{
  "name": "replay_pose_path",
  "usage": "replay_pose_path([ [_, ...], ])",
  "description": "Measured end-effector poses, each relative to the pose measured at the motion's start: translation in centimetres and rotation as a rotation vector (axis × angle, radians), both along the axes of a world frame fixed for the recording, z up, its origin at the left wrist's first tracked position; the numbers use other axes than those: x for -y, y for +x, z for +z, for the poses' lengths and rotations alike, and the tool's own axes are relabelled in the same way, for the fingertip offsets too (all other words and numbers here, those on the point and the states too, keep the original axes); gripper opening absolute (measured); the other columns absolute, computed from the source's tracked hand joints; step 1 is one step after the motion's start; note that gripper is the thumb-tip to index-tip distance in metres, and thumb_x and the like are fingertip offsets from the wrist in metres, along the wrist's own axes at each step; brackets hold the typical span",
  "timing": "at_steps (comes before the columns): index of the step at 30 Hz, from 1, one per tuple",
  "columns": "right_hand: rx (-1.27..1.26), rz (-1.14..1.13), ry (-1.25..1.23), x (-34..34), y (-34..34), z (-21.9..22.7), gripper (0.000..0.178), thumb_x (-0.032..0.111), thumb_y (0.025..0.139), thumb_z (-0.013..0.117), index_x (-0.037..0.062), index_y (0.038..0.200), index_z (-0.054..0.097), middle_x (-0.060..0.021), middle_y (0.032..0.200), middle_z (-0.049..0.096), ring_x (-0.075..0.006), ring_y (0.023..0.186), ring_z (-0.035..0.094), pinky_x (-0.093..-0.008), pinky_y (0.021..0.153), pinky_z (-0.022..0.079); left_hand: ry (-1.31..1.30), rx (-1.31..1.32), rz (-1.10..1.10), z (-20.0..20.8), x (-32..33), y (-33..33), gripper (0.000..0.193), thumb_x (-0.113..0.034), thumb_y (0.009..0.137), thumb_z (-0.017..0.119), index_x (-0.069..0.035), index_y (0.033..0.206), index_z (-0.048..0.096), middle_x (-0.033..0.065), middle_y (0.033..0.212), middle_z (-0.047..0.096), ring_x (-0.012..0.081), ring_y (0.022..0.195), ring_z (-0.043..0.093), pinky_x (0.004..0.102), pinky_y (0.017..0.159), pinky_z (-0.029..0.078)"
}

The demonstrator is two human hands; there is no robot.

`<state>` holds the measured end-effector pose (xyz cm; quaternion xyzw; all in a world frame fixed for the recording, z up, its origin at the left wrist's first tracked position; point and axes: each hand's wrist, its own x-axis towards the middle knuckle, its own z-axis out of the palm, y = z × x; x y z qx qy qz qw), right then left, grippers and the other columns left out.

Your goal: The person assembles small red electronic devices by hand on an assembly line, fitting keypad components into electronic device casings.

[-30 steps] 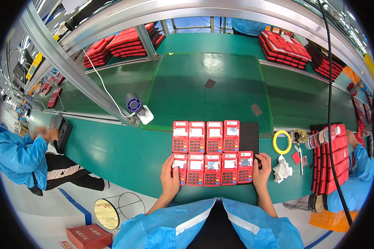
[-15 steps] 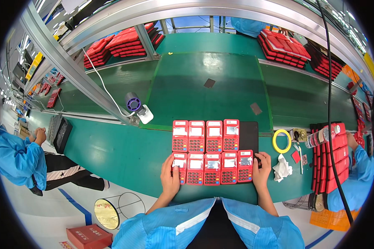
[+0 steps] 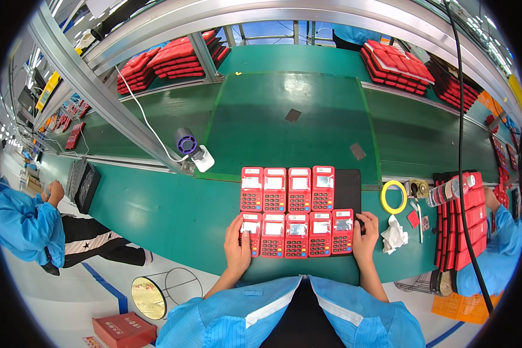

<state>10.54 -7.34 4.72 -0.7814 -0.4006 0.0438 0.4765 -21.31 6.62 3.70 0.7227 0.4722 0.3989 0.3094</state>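
Red handheld card payment terminals with small screens and keypads lie face up in two rows before me. Several make up the near row (image 3: 296, 235), side by side, and several more the far row (image 3: 287, 190). My left hand (image 3: 236, 246) is against the left end of the near row, its thumb over the edge of the end terminal (image 3: 251, 232). At the other end my right hand (image 3: 365, 240) is pressed to the side of the rightmost terminal (image 3: 342, 232). The near row is held between both hands. A black mat (image 3: 347, 188) shows beyond the right end of the far row.
A yellow tape roll (image 3: 394, 197), crumpled white tissue (image 3: 394, 235) and clear bottle (image 3: 446, 191) are on the right, by stacked red terminals (image 3: 475, 223). A small purple-and-black fan (image 3: 186, 142) stands left. A metal frame (image 3: 104, 98) and black cable (image 3: 461, 116) cross the view. Co-workers sit both sides.
My hands and the terminals stay practically where they were. Beyond the far edge of the bench, a person in blue has shifted slightly to the right.
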Motion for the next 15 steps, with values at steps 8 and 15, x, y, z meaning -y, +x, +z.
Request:
replay_pose_path([
  [8,0.016,0.007,0.0,0.0,0.04,0.05,0.021,0.0,0.088,0.063,0.0005,0.108,0.067,-0.0123,0.115,0.06,-0.0189,0.081,0.057,-0.0291,0.068,0.047,-0.006,0.001,-0.001,-0.07,-0.03,-0.03,0.038,-0.013,0.099,0.049,0.003,0.133,0.054,0.0228,0.137,0.055,0.038,0.125,0.054,0.0436,0.107,0.042],
  [15,0.012,0.0,0.0,0.0,0.08,-0.02,0.021,-0.001,0.087,0.063,0.0006,0.108,0.067,-0.0125,0.115,0.06,-0.0187,0.081,0.057,-0.0291,0.068,0.047,-0.007,-0.003,-0.001,-0.14,-0.03,0.0,0.038,-0.013,0.099,0.049,0.003,0.133,0.054,0.0229,0.137,0.055,0.0381,0.125,0.054,0.0436,0.107,0.041],
])
